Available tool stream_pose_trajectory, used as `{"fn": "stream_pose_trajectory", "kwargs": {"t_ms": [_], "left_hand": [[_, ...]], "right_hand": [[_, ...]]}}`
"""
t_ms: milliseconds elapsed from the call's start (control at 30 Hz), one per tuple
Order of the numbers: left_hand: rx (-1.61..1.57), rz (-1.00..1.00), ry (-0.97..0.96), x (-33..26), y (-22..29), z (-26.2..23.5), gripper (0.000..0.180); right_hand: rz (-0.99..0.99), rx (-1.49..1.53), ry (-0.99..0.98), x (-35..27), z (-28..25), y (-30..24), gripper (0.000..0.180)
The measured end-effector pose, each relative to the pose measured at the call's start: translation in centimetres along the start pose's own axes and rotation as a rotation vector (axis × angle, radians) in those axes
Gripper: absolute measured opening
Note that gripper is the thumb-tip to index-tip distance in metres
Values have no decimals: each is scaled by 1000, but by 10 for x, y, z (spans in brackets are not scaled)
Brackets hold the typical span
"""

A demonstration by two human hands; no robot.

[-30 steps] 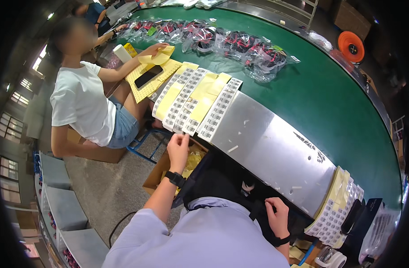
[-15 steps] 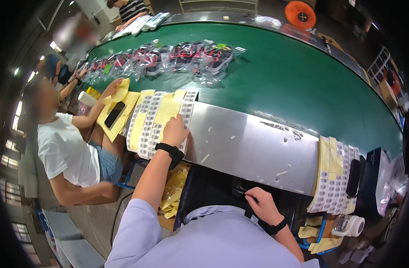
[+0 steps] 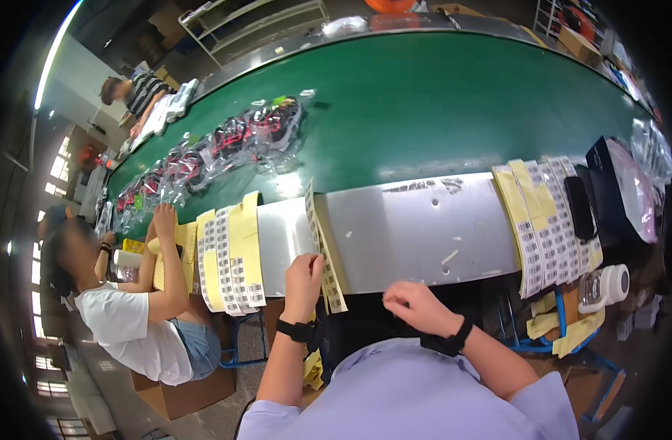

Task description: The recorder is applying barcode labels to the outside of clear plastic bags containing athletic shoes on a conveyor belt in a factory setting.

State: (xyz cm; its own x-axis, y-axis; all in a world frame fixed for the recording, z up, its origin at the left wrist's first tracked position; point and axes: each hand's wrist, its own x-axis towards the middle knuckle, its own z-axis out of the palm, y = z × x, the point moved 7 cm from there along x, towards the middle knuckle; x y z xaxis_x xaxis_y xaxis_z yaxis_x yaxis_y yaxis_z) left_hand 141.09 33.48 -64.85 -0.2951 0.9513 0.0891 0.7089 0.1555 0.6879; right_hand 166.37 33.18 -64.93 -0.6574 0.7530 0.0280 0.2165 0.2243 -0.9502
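My left hand [image 3: 304, 281] is closed on the edge of a label sheet [image 3: 322, 249], a narrow yellow-backed strip with printed barcodes. The strip stands tilted above the metal ledge [image 3: 416, 227], its lower end reaching past the front edge. Over that front edge, my right hand [image 3: 421, 306] is closed with its fingers curled in; whether anything is in them is hidden. Left of the strip lies a row of overlapping barcode label sheets [image 3: 233, 253], draped across the ledge. More label sheets [image 3: 545, 227] lie at the right end, with a black phone [image 3: 579, 207] on them.
Bagged black-and-red items [image 3: 226, 143] lie along the green table [image 3: 402, 95]. A co-worker in a white shirt [image 3: 123, 323] sits at my left, hands near yellow sheets. At right are a dark box [image 3: 607, 172], a clear jug [image 3: 603, 287] and a blue-framed stool [image 3: 563, 323].
My left hand has lifted the end label sheet off the left row and brought it rightward. My right hand has risen to the ledge's front edge. The view has turned right.
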Motion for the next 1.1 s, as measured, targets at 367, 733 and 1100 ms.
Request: {"fn": "stream_pose_trajectory", "kwargs": {"t_ms": [367, 733, 1100], "left_hand": [[-368, -162, -226, -16, 31, 44, 27], [-417, -303, -430, 4, 15, 59, 33], [-582, -299, -411, -2, 4, 60, 27]], "right_hand": [[192, 316, 50, 81, 17, 50, 24], [329, 428, -56, 82, 10, 41, 22], [400, 475, -22, 80, 15, 50, 23]]}}
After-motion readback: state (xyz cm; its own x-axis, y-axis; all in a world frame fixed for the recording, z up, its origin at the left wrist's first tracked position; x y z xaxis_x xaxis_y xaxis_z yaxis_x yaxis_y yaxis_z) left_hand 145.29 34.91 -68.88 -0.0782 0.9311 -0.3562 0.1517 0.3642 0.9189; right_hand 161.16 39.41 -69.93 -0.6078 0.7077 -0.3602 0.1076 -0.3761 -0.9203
